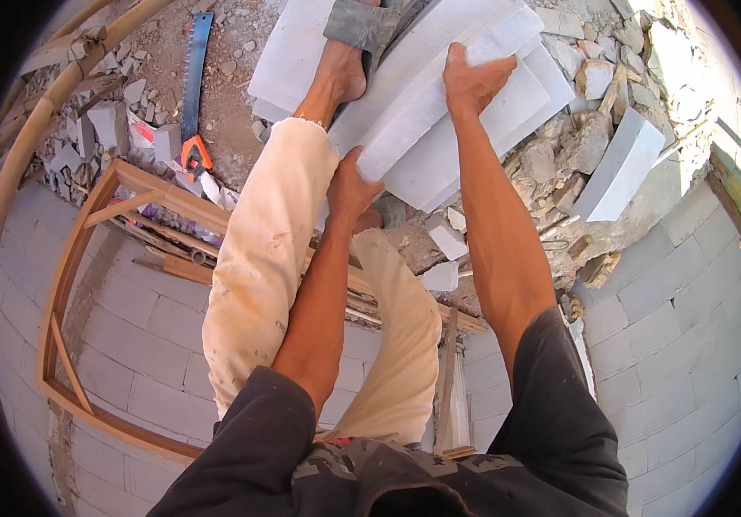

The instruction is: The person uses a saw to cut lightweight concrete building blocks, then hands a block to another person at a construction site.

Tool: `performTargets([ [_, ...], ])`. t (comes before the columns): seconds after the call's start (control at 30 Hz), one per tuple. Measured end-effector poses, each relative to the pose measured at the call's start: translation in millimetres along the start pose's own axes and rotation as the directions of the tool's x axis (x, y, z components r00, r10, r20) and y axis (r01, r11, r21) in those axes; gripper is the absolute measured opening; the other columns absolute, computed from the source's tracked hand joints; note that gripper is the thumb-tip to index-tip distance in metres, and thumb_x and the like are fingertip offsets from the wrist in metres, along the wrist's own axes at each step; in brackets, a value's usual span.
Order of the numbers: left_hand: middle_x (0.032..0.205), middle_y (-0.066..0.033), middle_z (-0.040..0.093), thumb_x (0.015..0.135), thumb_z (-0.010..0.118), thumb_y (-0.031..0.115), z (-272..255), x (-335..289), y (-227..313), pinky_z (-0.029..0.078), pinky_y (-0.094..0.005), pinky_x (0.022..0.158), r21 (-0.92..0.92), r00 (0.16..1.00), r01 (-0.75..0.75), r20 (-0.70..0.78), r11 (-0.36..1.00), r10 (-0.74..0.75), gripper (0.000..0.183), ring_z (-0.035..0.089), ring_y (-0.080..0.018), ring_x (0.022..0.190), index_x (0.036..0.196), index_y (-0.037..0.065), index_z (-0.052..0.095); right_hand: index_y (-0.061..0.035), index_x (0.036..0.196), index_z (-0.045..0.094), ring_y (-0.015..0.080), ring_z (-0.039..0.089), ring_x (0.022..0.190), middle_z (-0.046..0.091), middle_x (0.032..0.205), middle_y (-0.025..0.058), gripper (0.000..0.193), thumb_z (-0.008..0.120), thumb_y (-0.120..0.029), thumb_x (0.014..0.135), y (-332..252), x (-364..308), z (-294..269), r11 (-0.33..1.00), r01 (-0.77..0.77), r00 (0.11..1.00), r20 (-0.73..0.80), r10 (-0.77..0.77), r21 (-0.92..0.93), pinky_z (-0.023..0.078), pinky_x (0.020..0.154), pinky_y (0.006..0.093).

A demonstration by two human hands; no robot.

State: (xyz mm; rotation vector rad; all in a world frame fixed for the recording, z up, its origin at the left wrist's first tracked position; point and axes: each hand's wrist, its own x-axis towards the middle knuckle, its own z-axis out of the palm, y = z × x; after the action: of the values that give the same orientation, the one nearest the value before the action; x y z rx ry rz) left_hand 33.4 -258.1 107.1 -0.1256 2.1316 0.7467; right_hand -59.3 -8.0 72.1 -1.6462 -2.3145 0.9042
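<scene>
A long pale grey lightweight concrete block (413, 127) lies slanted in front of me, among other blocks of the same kind. My left hand (353, 185) is closed on its near left end, the fingers partly hidden. My right hand (476, 79) grips its right side farther up, with the thumb spread along the edge. More pale blocks (443, 168) lie beneath and beside it. My sandalled foot (344, 73) rests on the blocks to the left. The other foot is mostly hidden behind my left hand.
On the dirt at the left lies a handsaw (195, 82) with a blue blade and orange handle. Nearer is a wooden frame (50, 345). Curved poles (30, 142) stand far left. Broken rubble (585, 142) and a loose block (620, 168) are on the right. Block walls (672, 345) rise around.
</scene>
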Motion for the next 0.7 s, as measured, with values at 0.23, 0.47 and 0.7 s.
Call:
performTargets([
  [0.23, 0.116, -0.0200, 0.074, 0.064, 0.085, 0.020, -11, 0, -3, 0.055, -0.0448, 0.095, 0.067, 0.998, 0.057, 0.025, 0.996, -0.059, 0.075, 0.070, -0.0372, 0.110, 0.135, 0.010, 0.065, 0.0136, 0.131, 0.035, 0.0457, 0.053, 0.121, 0.051, 0.125, 0.0306, 0.087, 0.081, -0.036, 0.076, -1, -8, 1, 0.998, 0.006, 0.999, 0.039, -0.009, 0.070, 0.046, 0.105, 0.0521],
  [0.47, 0.114, -0.0201, 0.074, 0.065, 0.084, 0.025, -10, -4, -5, 0.055, -0.0455, 0.093, 0.079, 0.999, 0.046, 0.014, 0.996, -0.048, 0.075, 0.071, -0.0370, 0.109, 0.135, 0.009, 0.065, 0.0143, 0.125, 0.038, 0.0461, 0.056, 0.119, 0.052, 0.123, 0.0311, 0.086, 0.081, -0.041, 0.076, 7, -1, 7, 0.999, 0.020, 1.000, 0.016, -0.021, 0.024, 0.047, 0.105, 0.0507],
  [0.7, 0.118, -0.0213, 0.072, 0.066, 0.084, 0.023, -14, -2, -15, 0.054, -0.0439, 0.095, 0.039, 0.998, -0.049, 0.034, 0.998, 0.048, 0.077, 0.069, -0.0374, 0.112, 0.137, 0.004, 0.062, 0.0151, 0.125, 0.040, 0.0459, 0.059, 0.117, 0.055, 0.124, 0.0330, 0.085, 0.081, -0.042, 0.076, 2, -12, 3, 0.998, 0.010, 0.999, 0.030, -0.012, 0.066, 0.047, 0.106, 0.0486],
])
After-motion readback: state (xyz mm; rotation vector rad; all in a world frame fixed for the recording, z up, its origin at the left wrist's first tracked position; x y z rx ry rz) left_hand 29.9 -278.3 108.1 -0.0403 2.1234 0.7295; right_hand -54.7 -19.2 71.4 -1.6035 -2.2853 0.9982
